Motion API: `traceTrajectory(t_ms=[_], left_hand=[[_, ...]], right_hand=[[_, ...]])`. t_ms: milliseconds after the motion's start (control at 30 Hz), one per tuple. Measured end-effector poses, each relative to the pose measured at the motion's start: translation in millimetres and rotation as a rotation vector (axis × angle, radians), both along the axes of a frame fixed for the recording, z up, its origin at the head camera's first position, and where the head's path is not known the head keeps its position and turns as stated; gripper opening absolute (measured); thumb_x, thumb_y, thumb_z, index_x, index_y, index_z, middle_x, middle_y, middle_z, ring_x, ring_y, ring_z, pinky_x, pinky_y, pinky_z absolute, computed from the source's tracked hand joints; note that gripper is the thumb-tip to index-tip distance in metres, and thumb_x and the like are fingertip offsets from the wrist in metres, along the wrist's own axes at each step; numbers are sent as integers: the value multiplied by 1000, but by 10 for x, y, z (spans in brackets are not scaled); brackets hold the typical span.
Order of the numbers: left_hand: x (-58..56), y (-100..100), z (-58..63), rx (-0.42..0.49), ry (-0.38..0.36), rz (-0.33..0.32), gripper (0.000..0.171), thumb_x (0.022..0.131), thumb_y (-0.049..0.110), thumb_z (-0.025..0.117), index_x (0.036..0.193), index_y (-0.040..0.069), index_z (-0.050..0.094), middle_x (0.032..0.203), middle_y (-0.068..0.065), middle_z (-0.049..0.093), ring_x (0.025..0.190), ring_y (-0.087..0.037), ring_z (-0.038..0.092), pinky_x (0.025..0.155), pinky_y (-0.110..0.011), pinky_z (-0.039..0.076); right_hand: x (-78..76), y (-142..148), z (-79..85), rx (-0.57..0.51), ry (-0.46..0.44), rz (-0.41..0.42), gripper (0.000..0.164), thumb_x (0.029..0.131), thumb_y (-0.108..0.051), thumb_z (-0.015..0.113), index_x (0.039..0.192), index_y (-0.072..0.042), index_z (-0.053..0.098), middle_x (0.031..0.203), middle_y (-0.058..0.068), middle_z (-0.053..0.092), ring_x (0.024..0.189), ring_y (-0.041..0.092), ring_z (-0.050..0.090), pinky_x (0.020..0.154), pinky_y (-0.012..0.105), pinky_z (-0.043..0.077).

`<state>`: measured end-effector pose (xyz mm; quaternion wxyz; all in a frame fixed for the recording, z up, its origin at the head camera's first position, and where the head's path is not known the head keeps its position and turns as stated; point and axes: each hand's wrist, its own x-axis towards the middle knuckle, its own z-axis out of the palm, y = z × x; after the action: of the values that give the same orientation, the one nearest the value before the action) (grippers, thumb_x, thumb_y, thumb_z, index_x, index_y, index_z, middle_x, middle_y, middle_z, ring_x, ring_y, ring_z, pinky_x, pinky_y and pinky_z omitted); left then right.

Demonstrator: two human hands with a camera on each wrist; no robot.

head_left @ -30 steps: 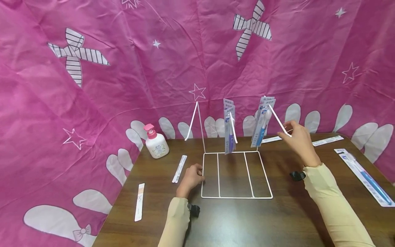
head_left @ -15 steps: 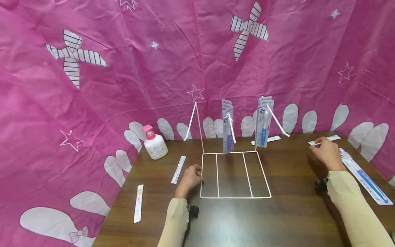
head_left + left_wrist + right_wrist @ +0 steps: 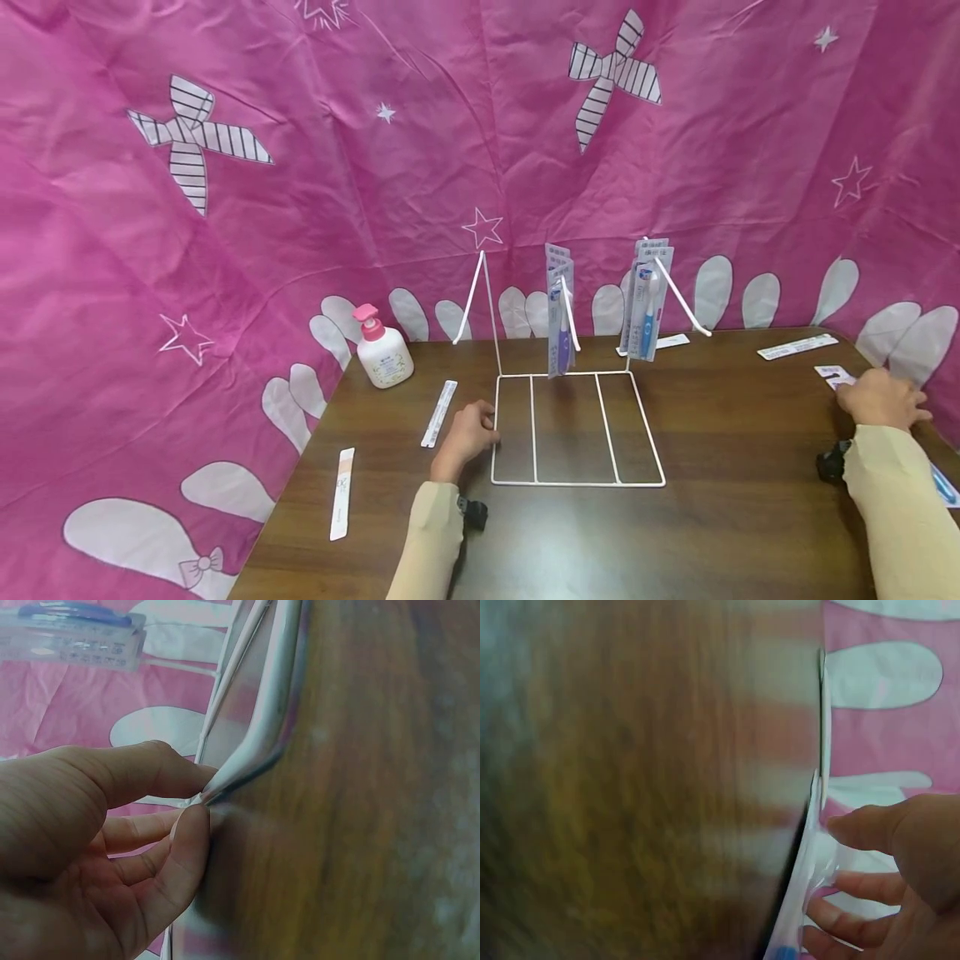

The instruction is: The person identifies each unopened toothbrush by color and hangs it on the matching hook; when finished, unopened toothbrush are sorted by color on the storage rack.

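My left hand (image 3: 467,433) pinches the left side bar of a white wire display rack (image 3: 577,483) between thumb and fingers; the left wrist view shows the grip on the white bar (image 3: 259,727). At the table's right, my right hand (image 3: 885,400) is over a packaged toothbrush (image 3: 943,485) with a blue handle, hiding its middle. In the right wrist view, thumb and fingertips are spread at the toothbrush pack (image 3: 799,877), with a gap between them. Purple-handled toothbrush packs (image 3: 561,333) hang on the rack's middle hook, and blue-handled packs (image 3: 648,317) on the right one.
A white pump bottle (image 3: 385,357) with a pink top stands at the back left. Narrow white packets (image 3: 342,493) lie on the left of the table, and another white packet (image 3: 797,347) lies at the back right. A pink printed cloth (image 3: 420,183) hangs behind.
My right hand has moved away from the rack's right hook, rightward and toward me, to the packaged toothbrush. My left hand stays on the rack's side bar.
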<state>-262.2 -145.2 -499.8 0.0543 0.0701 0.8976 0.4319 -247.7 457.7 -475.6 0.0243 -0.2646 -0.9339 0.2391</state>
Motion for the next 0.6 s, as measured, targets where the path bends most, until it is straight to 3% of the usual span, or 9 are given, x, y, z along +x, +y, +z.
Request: traceTrajectory(t_ms=[367, 600], left_hand=[[6, -1, -3, -1, 22, -4, 42, 77, -7, 76, 117, -10, 62, 79, -8, 62, 59, -15, 60, 57, -29, 53], [15, 3, 15, -12, 21, -13, 42, 77, -6, 77, 116, -10, 62, 79, -7, 61, 60, -15, 59, 57, -29, 53]], right_hand=[[-18, 164, -48, 48, 8, 35, 49, 85, -14, 50, 109, 27, 39, 115, 62, 30, 114, 81, 26, 90, 84, 24], [-5, 52, 92, 77, 89, 80, 49, 84, -8, 48, 109, 32, 36, 112, 63, 34, 105, 82, 35, 89, 86, 23]])
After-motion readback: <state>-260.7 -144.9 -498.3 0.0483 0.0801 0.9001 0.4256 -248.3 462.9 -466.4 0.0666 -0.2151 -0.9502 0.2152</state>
